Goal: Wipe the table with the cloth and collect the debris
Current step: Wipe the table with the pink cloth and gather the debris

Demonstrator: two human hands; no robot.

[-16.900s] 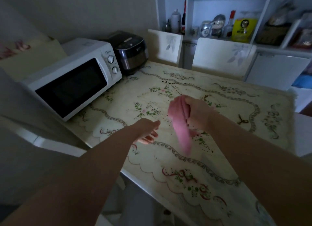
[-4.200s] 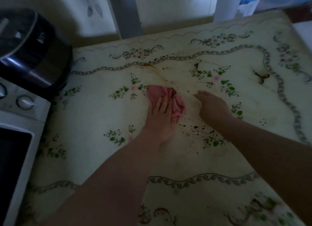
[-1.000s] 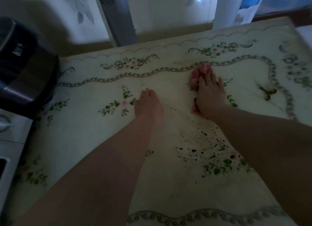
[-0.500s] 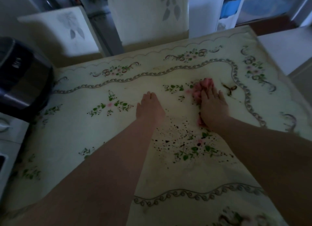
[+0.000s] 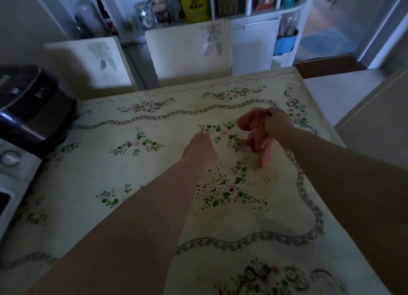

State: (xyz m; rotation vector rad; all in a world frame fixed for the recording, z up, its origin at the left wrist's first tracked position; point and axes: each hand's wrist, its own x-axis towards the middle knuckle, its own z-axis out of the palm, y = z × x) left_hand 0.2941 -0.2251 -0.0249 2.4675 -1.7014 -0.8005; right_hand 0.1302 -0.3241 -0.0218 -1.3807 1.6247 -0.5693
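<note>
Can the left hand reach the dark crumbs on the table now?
Probably yes. The left hand rests flat on the table, just beyond the dark crumbs, and nothing lies between them.

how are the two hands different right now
The right hand is lifted off the table and grips the pink cloth, which dangles from it. The left hand holds nothing and lies flat, palm down, on the table. The right hand reaches farther across than the left. Both are bare and sit just beyond the dark crumbs.
</note>
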